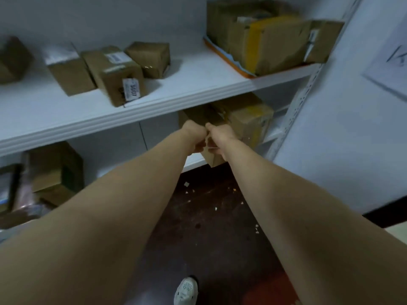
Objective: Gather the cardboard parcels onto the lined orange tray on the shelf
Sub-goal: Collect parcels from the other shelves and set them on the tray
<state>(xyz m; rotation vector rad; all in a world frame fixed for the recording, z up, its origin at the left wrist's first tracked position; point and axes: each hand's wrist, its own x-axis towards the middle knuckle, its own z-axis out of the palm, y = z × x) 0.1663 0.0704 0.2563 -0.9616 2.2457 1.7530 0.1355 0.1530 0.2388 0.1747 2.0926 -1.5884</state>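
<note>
Both hands reach to the front edge of the lower shelf (195, 160). The left hand (192, 134) and right hand (221, 136) grip a small parcel (212, 160), fingers curled against its top. The orange tray (222, 60) sits at the right end of the upper shelf (187, 84), stacked with parcels. Loose parcels (116, 73) remain left of centre.

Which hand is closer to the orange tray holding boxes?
Right. The right hand and left hand grip a small cardboard parcel below the lined orange tray; the right lies nearer beneath it, the left further left.
</note>
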